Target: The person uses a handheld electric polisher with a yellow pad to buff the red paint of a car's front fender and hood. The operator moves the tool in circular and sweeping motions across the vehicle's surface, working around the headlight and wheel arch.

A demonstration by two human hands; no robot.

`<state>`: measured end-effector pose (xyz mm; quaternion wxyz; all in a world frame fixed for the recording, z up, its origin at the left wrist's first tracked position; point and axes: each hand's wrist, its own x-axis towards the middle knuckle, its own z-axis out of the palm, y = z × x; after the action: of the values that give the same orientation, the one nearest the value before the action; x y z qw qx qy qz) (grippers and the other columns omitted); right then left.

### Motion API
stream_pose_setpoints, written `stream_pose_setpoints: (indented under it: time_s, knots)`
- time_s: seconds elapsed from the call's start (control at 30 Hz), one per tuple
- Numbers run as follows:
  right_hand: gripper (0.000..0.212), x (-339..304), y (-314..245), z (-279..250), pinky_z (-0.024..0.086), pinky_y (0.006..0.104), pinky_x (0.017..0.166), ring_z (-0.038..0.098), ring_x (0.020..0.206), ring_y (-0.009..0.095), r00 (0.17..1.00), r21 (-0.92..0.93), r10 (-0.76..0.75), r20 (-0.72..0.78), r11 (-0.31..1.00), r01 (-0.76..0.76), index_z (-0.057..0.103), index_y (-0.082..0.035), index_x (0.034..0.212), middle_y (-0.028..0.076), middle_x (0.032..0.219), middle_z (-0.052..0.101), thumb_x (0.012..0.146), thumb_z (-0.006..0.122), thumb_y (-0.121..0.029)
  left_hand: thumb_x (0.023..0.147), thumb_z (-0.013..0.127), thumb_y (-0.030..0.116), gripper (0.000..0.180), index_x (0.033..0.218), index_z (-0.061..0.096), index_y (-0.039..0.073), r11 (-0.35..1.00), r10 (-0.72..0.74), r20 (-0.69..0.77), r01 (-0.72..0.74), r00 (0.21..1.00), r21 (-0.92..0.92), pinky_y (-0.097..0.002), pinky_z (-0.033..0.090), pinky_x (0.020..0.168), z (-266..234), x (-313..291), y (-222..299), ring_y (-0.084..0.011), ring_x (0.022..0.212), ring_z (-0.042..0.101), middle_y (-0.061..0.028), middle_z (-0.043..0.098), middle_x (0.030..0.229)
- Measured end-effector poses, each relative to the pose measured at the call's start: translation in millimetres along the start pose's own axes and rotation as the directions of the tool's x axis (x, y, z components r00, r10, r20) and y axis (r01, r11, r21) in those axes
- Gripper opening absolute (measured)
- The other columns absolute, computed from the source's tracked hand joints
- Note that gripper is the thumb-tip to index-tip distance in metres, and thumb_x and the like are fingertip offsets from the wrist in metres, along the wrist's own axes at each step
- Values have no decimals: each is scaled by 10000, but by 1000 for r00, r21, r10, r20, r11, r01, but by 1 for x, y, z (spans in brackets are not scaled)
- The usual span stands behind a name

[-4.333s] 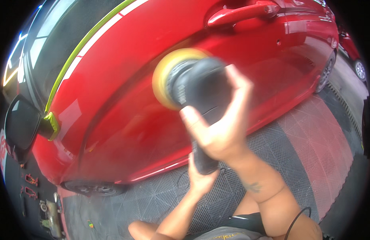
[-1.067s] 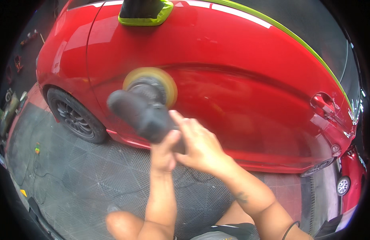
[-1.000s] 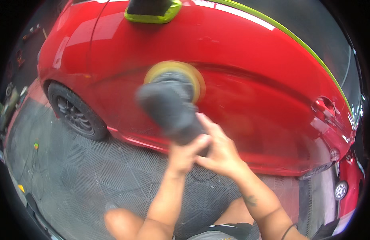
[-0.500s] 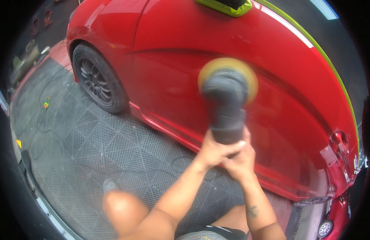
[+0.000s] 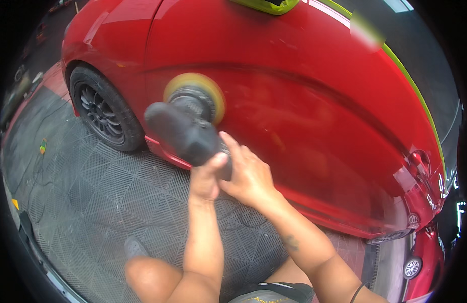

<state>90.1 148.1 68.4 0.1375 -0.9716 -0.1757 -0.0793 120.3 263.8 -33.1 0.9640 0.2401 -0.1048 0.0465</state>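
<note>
Two hands (image 5: 249,175) gripping polisher (image 5: 183,130), yellow pad (image 5: 218,95) shifted nearer front wheel (image 5: 100,112)

Gray tiled floor (image 5: 102,202) | second red car (image 5: 427,255), right, pale wheel (image 5: 412,267) | orange-and-green object (image 5: 43,146), on floor, left | yellow piece (image 5: 15,204), far left

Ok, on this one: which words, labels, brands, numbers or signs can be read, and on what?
Grey garment: yellow lettering, cut off at the lower edge; not copied out.
Polisher: blurred, no marking readable.
Tyre: no lettering readable.
Forearm mark: dark, too blurred to tell.
</note>
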Motion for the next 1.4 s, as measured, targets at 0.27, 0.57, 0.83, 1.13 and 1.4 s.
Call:
stream_pose_setpoints:
  time_s: [0.27,0.57,0.83,1.13,1.4]
  knots:
    - [1032,-97,86,40,464,494,1206,655,1345,355,703,297,132,-699,948,116,309,-5,1646,193,1435,659,842,919,-223,737,998,276,841,1429,596,18,772,-271,286,29,919,635,-439,580,1085,100,-30,-55,-285,1236,734,-159,758,1283]
    - [773,-82,51,79,533,508,1059,669,1225,351,692,634,430,-580,772,51,511,-29,1512,190,1321,672,873,874,-266,685,1029,259,857,1389,613,2,509,-526,244,72,814,858,-453,605,1040,84,-9,-8,-289,1200,745,-176,747,1304]
    - [1111,-2,-26,102,616,558,859,714,1020,460,392,411,301,-869,881,234,136,-13,1759,259,1193,680,870,791,-130,851,928,54,600,1387,666,-4,536,-353,262,-35,898,843,-410,552,1068,32,16,77,-234,1193,690,-109,709,1316]
    - [1198,-66,55,39,582,446,1065,711,1195,272,111,646,707,-698,556,523,116,-17,1726,185,1375,664,845,918,-150,709,1067,355,1332,1716,271,0,447,-709,500,-231,498,864,-484,378,1289,52,29,-15,-322,1562,438,-205,452,1655]
    - [1012,-120,132,-32,593,407,1030,723,1171,248,-41,640,730,-683,624,449,381,-20,1592,167,1322,701,885,939,-482,826,904,118,635,1294,482,45,410,-675,563,-392,477,824,-337,586,841,145,-23,-104,-144,985,662,-71,652,1098]
